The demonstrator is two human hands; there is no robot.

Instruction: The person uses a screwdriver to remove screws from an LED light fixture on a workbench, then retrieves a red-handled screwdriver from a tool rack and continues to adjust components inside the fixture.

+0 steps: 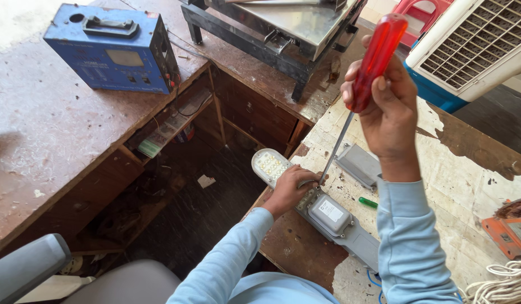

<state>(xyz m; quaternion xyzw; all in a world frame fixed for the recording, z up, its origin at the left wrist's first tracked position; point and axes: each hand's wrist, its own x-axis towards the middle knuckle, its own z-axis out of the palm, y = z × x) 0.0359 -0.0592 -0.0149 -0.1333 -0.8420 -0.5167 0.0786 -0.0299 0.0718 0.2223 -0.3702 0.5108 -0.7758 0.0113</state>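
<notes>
A grey LED street-light fixture (334,218) lies on the worn workbench (463,180), its LED panel (269,165) hanging over the bench edge. My left hand (288,188) presses down on the fixture just behind the LED panel. My right hand (384,107) grips the red translucent handle of a long screwdriver (376,56), held upright. The screwdriver's metal shaft runs down to a spot on the fixture right beside my left fingers. A grey cover piece (359,163) lies beyond the fixture.
A blue metal box with a handle and meter (114,48) sits on the left wooden desk. A steel machine on a black frame (283,28) stands behind. An air cooler (469,45), a small green piece (368,202), an orange tool (508,233) and white rope (502,281) are at right.
</notes>
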